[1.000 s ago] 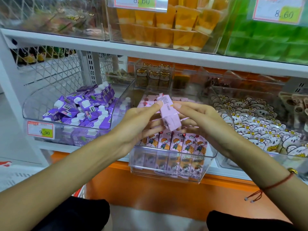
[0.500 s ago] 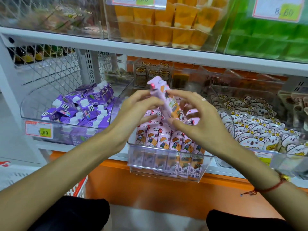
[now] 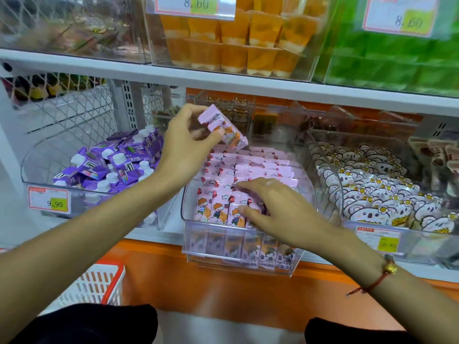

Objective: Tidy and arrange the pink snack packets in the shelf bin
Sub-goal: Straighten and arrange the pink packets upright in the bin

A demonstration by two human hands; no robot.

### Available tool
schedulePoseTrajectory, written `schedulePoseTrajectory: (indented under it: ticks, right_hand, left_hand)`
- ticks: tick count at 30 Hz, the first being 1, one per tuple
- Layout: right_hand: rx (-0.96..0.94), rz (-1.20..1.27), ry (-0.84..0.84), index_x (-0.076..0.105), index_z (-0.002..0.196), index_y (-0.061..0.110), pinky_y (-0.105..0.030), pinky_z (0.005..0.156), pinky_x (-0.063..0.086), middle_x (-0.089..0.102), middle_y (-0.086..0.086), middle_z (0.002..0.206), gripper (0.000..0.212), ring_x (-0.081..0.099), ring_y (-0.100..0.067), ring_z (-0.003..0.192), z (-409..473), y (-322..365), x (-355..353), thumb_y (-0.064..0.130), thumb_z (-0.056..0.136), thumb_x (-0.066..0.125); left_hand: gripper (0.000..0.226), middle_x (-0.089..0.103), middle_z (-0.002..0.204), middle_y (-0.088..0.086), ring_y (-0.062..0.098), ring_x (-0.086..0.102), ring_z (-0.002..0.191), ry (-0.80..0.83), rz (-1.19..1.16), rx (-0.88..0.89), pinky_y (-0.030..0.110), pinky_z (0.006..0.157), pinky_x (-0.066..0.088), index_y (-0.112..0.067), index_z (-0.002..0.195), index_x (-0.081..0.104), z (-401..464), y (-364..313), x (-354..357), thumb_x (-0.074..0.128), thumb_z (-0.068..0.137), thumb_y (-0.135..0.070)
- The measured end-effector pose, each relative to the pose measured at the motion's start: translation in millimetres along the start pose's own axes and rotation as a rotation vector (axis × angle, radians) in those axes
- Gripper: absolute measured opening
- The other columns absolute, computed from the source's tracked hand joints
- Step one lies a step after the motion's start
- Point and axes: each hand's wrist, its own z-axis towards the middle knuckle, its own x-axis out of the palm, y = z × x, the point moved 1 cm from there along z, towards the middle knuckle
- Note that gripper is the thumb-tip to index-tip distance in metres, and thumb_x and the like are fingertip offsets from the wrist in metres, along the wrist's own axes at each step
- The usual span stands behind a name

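Note:
A clear plastic shelf bin [image 3: 238, 232] in the middle of the lower shelf holds several pink snack packets [image 3: 250, 165] with a cartoon child on them, standing in rows. My left hand [image 3: 183, 150] is raised above the bin's back and pinches a small stack of pink packets [image 3: 223, 130] between thumb and fingers. My right hand [image 3: 275, 209] lies low over the bin's front right, fingers spread and touching the upright front-row packets [image 3: 213, 207].
A bin of purple cartons [image 3: 111, 165] stands to the left with a 9.90 tag. A bin of white bear-face packets [image 3: 367, 194] stands to the right. Orange jelly cups [image 3: 233, 43] fill the shelf above. A white and red basket [image 3: 92, 286] sits at lower left.
My right hand has let go of the held packets and dropped onto the front row in the bin. My left hand now holds the stack alone, a little higher and further left.

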Motion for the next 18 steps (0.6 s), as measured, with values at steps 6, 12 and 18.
schedulePoseTrajectory:
  ticks: [6,12,18]
  right_hand:
    - [0.009,0.026,0.031,0.040,0.142,0.030,-0.025,0.081,0.034,0.053,0.004,0.131,0.049,0.051,-0.015,0.109,0,0,-2,0.040,0.095,0.051]
    - [0.008,0.027,0.026,0.036,0.142,0.035,-0.026,0.092,0.034,0.050,0.008,0.135,0.049,0.046,-0.012,0.117,-1,1,-2,0.044,0.095,0.048]
    - [-0.013,0.030,0.024,0.034,0.142,0.038,-0.025,0.097,0.033,0.046,0.012,0.139,0.048,0.044,-0.009,0.121,-1,1,-2,0.045,0.096,0.045]
  left_hand:
    - [0.036,0.066,0.112,0.008,0.024,0.065,0.103,0.108,0.279,-0.032,0.042,0.093,0.053,-0.008,0.114,0.058,50,34,34,0.074,0.081,-0.010]
    - [0.025,0.060,0.099,-0.001,0.021,0.060,0.098,0.194,0.505,-0.018,0.025,0.075,0.042,-0.012,0.109,0.057,76,64,50,0.068,0.087,-0.013]
    - [0.054,0.057,0.128,0.012,0.030,0.059,0.108,0.429,0.584,-0.043,0.041,0.090,0.052,-0.013,0.135,0.043,101,60,48,0.068,0.087,-0.020]
